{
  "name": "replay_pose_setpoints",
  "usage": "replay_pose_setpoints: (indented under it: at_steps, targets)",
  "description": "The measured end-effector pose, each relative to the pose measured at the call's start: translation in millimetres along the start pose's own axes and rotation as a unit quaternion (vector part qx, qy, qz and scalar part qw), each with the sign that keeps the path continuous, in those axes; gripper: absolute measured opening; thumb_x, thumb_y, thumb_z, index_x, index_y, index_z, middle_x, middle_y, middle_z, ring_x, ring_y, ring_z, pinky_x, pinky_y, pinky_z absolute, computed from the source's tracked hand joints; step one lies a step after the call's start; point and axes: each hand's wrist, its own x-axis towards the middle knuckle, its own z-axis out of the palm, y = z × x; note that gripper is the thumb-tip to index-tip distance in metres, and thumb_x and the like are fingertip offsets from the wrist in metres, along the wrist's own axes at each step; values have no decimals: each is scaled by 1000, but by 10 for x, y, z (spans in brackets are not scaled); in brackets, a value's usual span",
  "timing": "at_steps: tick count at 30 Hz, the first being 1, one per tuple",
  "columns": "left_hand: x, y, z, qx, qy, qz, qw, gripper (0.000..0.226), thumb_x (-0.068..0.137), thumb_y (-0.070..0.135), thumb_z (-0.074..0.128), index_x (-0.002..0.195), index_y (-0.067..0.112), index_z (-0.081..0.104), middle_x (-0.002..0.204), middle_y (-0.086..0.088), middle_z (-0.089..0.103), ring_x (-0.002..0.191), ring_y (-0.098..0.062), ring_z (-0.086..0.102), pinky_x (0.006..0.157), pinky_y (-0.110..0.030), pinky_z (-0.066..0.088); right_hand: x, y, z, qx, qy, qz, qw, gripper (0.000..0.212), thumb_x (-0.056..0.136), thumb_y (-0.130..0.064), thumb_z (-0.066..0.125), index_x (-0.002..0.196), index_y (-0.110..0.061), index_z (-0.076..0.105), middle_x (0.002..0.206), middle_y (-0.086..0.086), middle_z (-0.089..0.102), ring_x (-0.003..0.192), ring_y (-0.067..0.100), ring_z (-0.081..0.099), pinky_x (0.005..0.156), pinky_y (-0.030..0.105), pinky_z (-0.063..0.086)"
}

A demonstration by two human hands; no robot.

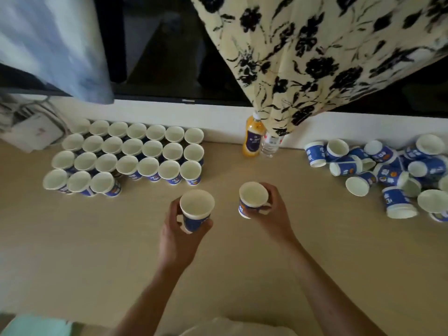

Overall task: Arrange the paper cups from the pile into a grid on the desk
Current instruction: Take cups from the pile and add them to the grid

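My left hand (178,235) grips a blue-and-white paper cup (196,209) upright above the middle of the beige desk (97,251). My right hand (272,214) holds a second paper cup (252,198), also mouth up. At the back left stands a grid of cups (126,154) in four rows, mouths up; the front row holds three cups at its left end. A loose pile of cups (388,170) lies tumbled at the far right, several on their sides or upside down.
An orange juice bottle (253,135) and a clear water bottle (269,144) stand against the back wall between grid and pile. A floral curtain (315,57) hangs above them. A white box with cables (31,132) sits at the far left.
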Motion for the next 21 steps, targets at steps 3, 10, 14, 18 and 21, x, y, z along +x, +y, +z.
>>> replay_pose_setpoints:
  at_steps: [3,10,14,18,21]
  targets:
    - [51,-194,-367,6,34,-24,999,68,66,21,91,122,31,55,111,25,64,98,0,58,88,-39,52,-97,-79,558,15,-29,8,999,67,66,-14,93,121,-29,58,117,-11,67,105,13,66,79,25,56]
    - [124,-636,-1167,-7,82,-66,994,66,68,20,90,121,33,55,106,29,65,99,4,59,88,-38,53,-217,-201,1819,22,-82,40,996,59,68,-16,92,115,-29,60,111,-9,69,99,11,68,81,32,59]
    - [210,-865,-1525,-10,101,-83,991,64,68,19,90,119,33,56,104,34,64,97,3,61,85,-37,55,-248,-192,2481,8,-83,47,995,57,69,-18,89,117,-29,59,110,-10,70,100,9,67,81,33,60]
    - [330,-1016,-1799,-20,111,-86,990,62,68,20,90,119,32,57,105,31,65,96,2,62,85,-37,55,-193,-163,3021,-2,-65,64,996,54,70,-14,88,116,-23,61,103,-9,70,81,1,66,76,30,60]
    - [434,-1126,-1962,-20,110,-90,990,63,68,19,90,120,32,57,104,31,66,95,1,62,85,-36,55,-87,-109,3345,-6,-47,63,997,54,70,-9,86,117,-19,61,107,-4,68,80,-5,63,71,21,58]
